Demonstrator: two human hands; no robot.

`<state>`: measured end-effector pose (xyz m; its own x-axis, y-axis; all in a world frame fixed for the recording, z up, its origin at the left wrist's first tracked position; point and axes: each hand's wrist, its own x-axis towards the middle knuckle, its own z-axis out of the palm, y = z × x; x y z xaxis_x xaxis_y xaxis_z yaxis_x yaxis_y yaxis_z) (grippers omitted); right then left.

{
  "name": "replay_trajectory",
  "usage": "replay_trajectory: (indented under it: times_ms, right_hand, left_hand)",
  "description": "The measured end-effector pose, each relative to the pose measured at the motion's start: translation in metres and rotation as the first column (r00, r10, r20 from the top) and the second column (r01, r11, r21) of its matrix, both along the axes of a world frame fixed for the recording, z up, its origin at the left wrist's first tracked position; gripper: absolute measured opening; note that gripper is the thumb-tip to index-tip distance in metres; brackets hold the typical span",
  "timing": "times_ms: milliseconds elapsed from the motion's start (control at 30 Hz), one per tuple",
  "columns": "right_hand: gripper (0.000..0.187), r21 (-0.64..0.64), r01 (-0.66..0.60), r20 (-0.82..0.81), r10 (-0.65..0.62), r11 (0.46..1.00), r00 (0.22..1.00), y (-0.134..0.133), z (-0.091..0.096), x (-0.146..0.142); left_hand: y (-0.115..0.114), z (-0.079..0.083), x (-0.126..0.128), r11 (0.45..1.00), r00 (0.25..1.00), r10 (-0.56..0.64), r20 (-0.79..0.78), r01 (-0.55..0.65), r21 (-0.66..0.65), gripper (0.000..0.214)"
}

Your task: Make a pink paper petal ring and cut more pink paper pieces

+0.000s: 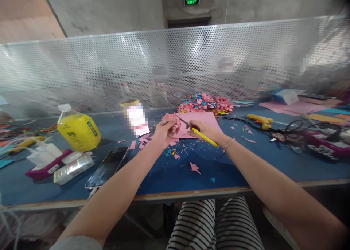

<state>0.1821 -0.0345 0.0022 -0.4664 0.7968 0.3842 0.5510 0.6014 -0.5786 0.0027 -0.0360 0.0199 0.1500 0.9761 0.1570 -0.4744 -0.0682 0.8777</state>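
Note:
My left hand (164,130) is closed on a small pink paper piece (172,119), held just above the blue table (169,173). My right hand (201,129) grips yellow-handled scissors (203,136), and their blades (182,120) point left into the pink piece. A flat pink paper sheet (199,120) lies under and behind both hands. Small pink and coloured paper scraps (175,149) are scattered on the table below the hands.
A yellow bottle (78,129), a phone (107,167), a charger and a purple box (45,166) lie at left. A heap of folded coloured paper (205,103) sits behind. A yellow glue gun (259,120) and cables lie at right. A perforated metal screen (175,60) closes the back.

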Motion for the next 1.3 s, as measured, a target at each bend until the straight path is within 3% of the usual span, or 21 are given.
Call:
replay_trajectory:
  times_ms: [200,500,1300]
  right_hand:
    - [0.034,-0.043,-0.040,-0.050,0.038,0.998,0.998,0.0000,-0.0021,-0.0039]
    - [0.032,0.043,0.076,0.028,-0.077,0.996,0.997,-0.0060,0.0018,-0.0081]
    - [0.025,0.096,0.183,0.135,-0.195,0.978,0.971,-0.0037,0.0026,-0.0078]
  left_hand:
    - [-0.0019,-0.0001,0.0009,1.000,0.999,0.014,-0.031,-0.014,0.014,0.011]
    - [-0.0007,-0.0009,-0.0006,0.996,0.993,0.078,-0.087,-0.075,0.039,0.008]
    - [0.0004,-0.0012,-0.0007,0.978,0.954,0.206,-0.216,-0.193,0.079,0.013]
